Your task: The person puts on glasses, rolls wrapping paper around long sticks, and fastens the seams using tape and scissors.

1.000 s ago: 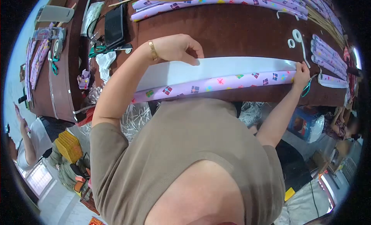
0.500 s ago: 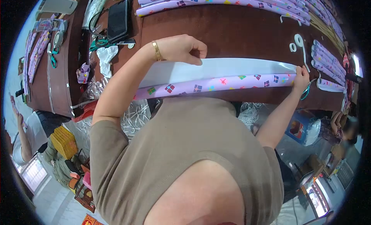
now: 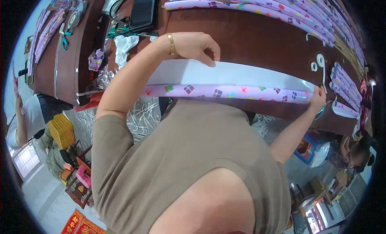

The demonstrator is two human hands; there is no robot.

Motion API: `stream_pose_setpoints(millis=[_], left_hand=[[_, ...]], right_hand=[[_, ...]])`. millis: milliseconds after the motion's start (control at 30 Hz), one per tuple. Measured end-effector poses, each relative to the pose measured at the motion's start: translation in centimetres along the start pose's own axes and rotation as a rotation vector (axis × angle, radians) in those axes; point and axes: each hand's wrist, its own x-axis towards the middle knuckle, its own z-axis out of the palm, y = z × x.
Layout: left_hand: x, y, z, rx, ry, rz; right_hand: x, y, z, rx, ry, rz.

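A long strip of purple wrapping paper (image 3: 217, 93), printed with gift boxes, lies along the near table edge, its lower part rolled over. Above the roll shows its plain white inner side (image 3: 225, 73). My right hand (image 3: 317, 98) is closed on the right end of the paper. My left hand (image 3: 197, 47), a gold bracelet at its wrist, hovers at the upper edge of the white side. Its fingers are bent, with a gap to the thumb, whose tip is at that edge. Teal-handled scissors (image 3: 320, 112) show partly beside my right hand.
Long rolled purple tubes (image 3: 249, 12) lie at the table's back. White tape rolls (image 3: 320, 60) and short patterned rolls (image 3: 345, 85) are at right. A black phone (image 3: 142, 9), teal tool (image 3: 118, 31) and crumpled white cloth (image 3: 125, 48) lie at left. Another person (image 3: 30, 117) works at far left.
The view has shifted, so the table items appear moved. My left hand stays near the upper edge and my right hand keeps hold of the right end. The roll looks little changed.
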Motion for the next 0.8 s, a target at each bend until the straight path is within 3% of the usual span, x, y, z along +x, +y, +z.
stream_pose_setpoints(millis=[267,333,400,500,633,800], left_hand=[[-3.8,-2.2,-0.9,-0.109,0.003,-0.037],[-5.2,-2.6,-1.2,-0.107,0.023,-0.066],[-6.4,-3.1,-1.4,-0.166,0.012,-0.089],[-8.0,-3.9,-1.6,-0.164,0.015,-0.076],[-10.3,-4.8,-2.3,-0.071,0.029,-0.127],[-13.5,-5.8,-2.6,-0.093,0.068,-0.162]], right_hand=[[1.0,1.7,0.3,0.006,-0.017,-0.036],[1.7,3.2,0.7,0.027,-0.018,-0.141],[2.8,5.4,1.3,0.075,-0.04,-0.096],[2.7,3.9,0.3,-0.011,-0.081,-0.104],[2.3,3.2,0.4,0.121,-0.076,-0.039],[5.1,7.9,1.3,0.031,-0.128,-0.08]])
